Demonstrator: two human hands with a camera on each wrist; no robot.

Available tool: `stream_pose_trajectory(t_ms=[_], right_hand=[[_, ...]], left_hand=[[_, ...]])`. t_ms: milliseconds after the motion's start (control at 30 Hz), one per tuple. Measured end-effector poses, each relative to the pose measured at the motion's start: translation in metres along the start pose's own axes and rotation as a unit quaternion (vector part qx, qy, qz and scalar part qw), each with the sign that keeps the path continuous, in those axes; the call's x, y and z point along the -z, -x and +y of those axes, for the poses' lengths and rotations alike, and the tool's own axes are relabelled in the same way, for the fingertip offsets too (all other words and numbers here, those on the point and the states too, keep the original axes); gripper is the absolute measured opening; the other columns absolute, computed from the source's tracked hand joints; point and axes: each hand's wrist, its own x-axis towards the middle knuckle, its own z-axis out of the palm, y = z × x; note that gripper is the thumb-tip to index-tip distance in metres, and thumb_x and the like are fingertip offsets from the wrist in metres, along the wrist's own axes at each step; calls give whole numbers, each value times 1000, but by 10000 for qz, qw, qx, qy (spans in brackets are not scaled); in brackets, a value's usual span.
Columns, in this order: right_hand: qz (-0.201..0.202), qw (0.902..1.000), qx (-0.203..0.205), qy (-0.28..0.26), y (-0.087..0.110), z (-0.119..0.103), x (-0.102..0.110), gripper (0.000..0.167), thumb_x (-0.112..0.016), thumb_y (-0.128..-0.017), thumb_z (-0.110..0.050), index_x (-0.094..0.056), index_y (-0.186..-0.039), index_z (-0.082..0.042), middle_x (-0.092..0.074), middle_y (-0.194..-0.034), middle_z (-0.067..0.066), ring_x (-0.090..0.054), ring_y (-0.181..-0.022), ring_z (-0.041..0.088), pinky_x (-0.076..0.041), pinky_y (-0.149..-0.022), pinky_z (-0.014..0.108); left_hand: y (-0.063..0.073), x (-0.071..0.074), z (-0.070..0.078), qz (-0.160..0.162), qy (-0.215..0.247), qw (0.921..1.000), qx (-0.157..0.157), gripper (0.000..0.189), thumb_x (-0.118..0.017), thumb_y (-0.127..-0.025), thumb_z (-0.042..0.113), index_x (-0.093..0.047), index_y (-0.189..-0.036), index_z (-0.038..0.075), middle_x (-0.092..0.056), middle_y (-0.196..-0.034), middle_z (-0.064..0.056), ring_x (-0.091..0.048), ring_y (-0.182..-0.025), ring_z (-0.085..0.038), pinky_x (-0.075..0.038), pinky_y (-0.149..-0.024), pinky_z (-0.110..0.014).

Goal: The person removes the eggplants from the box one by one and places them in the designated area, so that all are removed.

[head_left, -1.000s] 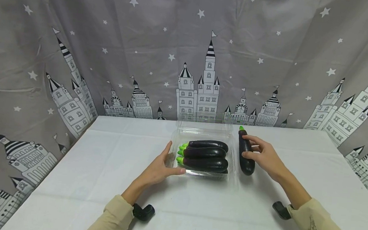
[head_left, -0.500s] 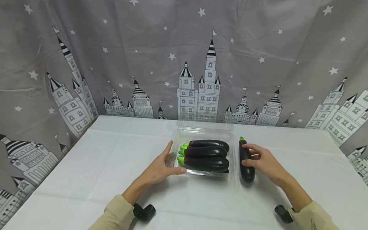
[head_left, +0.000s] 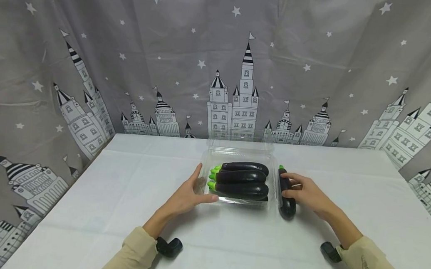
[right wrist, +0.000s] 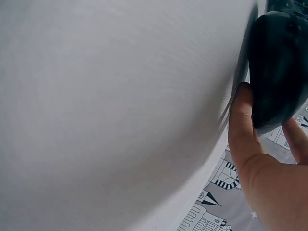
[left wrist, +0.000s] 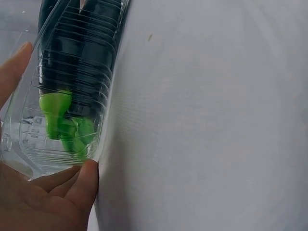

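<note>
A clear plastic box (head_left: pixel 241 153) stands with its hinged lid raised at the back. Several dark eggplants (head_left: pixel 239 189) with green stems lie stacked in it, stems to the left. My left hand (head_left: pixel 181 196) holds the box's left end, thumb at the front corner; the left wrist view shows fingers at the ribbed wall (left wrist: pixel 77 149). Just outside the box's right side lies another eggplant (head_left: pixel 288 209), stem pointing away from me. My right hand (head_left: pixel 306 195) grips it from the right, its fingers over the middle; in the right wrist view its rounded end (right wrist: pixel 276 67) shows between the fingers.
A white cloth (head_left: pixel 230 248) covers the table. Behind it hangs a grey curtain (head_left: pixel 170 31) printed with stars and castles. Black wrist mounts (head_left: pixel 169 247) are worn at both cuffs.
My right hand has drawn the loose eggplant toward me along the box's right side. My left hand and the box have stayed in place.
</note>
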Motion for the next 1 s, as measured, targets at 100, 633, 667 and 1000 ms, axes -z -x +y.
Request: stream_pose_trajectory(t_ms=[100, 633, 667, 1000], right_hand=[[-47, 10000, 35, -28, 1, 1, -1, 65, -68, -91, -14, -39, -145, 6, -49, -128, 32, -55, -113, 41, -53, -83, 45], [-58, 9999, 138, -14, 1, 4, -2, 61, -66, -94, -20, -42, -144, 5, -48, -129, 32, -56, -112, 39, -54, -78, 40], [-68, 9998, 147, -71, 1, 4, -2, 61, -66, -95, -20, -41, -145, 5, -48, -130, 33, -56, -112, 39, -55, -78, 39], [-116, 9993, 187, -307, 1, 3, -3, 61, -66, -95, -17, -40, -145, 6, -51, -128, 31, -59, -110, 37, -57, -78, 38]], left_hand=[[0, -1, 0, -2, 37, 10000, -21, 117, -84, -77, 42, -6, -160, 19, -19, -161, -17, -15, -147, -34, -17, -113, -60], [-1, -2, -1, 58, 18, 10000, 53, 118, -84, -75, 44, -7, -160, 20, -21, -160, -18, -16, -147, -36, -16, -113, -61], [-1, -2, -1, 55, 38, 10000, 57, 118, -84, -75, 44, -7, -160, 21, -22, -160, -18, -17, -147, -36, -16, -113, -61], [1, -2, 1, 71, 228, 9996, 168, 117, -85, -75, 40, -7, -160, 22, -23, -160, -19, -18, -147, -37, -16, -112, -63]])
